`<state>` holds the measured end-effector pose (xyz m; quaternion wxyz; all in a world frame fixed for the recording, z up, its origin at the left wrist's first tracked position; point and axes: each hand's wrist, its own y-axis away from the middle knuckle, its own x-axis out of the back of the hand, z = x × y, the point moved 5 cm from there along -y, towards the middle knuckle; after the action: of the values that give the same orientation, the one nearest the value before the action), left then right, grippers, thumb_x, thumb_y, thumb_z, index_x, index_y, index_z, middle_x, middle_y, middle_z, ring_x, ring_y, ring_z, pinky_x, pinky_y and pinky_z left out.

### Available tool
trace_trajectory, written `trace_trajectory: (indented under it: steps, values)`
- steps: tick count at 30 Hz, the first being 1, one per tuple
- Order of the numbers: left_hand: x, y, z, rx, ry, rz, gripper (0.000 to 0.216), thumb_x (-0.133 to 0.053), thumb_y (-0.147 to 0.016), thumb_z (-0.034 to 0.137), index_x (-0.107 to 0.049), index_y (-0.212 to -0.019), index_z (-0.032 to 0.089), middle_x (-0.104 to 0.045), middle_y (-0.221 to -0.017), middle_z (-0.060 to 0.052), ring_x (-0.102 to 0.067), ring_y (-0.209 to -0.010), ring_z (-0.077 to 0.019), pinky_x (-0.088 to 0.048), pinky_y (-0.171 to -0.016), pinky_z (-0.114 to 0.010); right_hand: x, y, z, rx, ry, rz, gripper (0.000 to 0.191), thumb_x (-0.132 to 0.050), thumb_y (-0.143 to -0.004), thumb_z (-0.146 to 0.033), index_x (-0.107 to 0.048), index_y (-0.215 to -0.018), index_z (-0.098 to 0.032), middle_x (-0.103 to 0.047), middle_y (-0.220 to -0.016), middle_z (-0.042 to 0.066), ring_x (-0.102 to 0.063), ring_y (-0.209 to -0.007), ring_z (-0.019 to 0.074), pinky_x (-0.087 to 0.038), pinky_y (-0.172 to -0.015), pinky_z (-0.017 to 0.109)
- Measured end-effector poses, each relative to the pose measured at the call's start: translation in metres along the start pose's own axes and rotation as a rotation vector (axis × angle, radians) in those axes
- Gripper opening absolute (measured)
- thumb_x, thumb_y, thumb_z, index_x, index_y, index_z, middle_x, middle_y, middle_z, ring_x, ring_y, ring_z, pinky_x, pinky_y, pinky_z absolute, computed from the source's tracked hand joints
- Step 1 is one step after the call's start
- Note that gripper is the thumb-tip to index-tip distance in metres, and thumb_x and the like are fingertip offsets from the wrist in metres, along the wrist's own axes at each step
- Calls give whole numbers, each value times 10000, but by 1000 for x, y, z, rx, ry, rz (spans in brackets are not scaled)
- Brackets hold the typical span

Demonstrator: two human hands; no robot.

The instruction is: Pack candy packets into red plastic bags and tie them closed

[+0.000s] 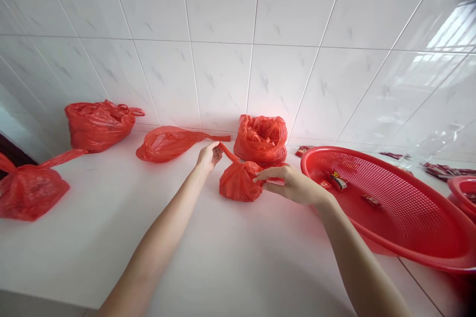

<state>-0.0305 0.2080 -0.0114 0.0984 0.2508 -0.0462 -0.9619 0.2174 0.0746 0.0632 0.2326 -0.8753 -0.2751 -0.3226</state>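
A small filled red plastic bag (241,183) sits on the white counter in front of me, its neck gathered at the top. My left hand (210,157) pinches the end of its left handle, which is pulled taut up and to the left. At the bag's right side is my right hand (288,183), palm down, with fingers stretched out and fingertips at the plastic. A bit of red plastic shows between its thumb and fingers; whether they touch it I cannot make out.
Against the tiled wall stand a bulky open red bag (260,141), a flat red bag (167,143) and a full red bag (98,126). A tied bag (33,193) is far left. On the right, a large red basket (394,198) holds a few small packets (339,181).
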Motion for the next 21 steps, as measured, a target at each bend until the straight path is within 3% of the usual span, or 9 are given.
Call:
trace_trajectory:
  steps: [4, 8, 12, 16, 21]
  values:
    - [-24, 24, 24, -64, -28, -178, 147, -758, -732, 258, -652, -770, 163, -688, -747, -37, -621, -663, -115, -480, -658, -243, 7, -5, 1, -54, -293, 213, 240, -629, -908, -424, -681, -853, -196, -718, -881, 49, -668, -842, 199, -563, -770, 338]
    - [-58, 69, 39, -101, -174, -436, 189, -793, -713, 295, -705, -786, 145, -701, -828, -50, -640, -747, -153, -506, -738, -284, 3, -13, 2, -94, -470, 377, 328, -654, -876, -508, -642, -890, -180, -685, -851, 49, -675, -763, 187, -580, -662, 316]
    - [-89, 115, 43, -338, -508, -716, 217, -702, -842, 368, -731, -890, 158, -698, -893, -52, -655, -861, -189, -523, -813, -330, -8, -20, 1, -83, -516, 392, 338, -657, -874, -509, -624, -924, -176, -668, -861, 45, -653, -724, 167, -569, -617, 298]
    - [-93, 127, 43, -438, -620, -687, 286, -679, -869, 416, -729, -988, 161, -705, -948, -73, -667, -896, -218, -540, -806, -353, -13, -21, 1, -62, -516, 370, 331, -662, -873, -504, -585, -854, -183, -630, -735, 11, -590, -650, 141, -520, -586, 275]
    - [-80, 127, 22, -327, -517, -611, 656, -758, -807, 455, -542, -1379, 217, -626, -1273, -127, -601, -1191, -278, -494, -987, -393, -7, -19, 3, -73, -512, 513, 356, -710, -832, -491, -554, -740, -184, -566, -626, -18, -502, -562, 111, -424, -524, 246]
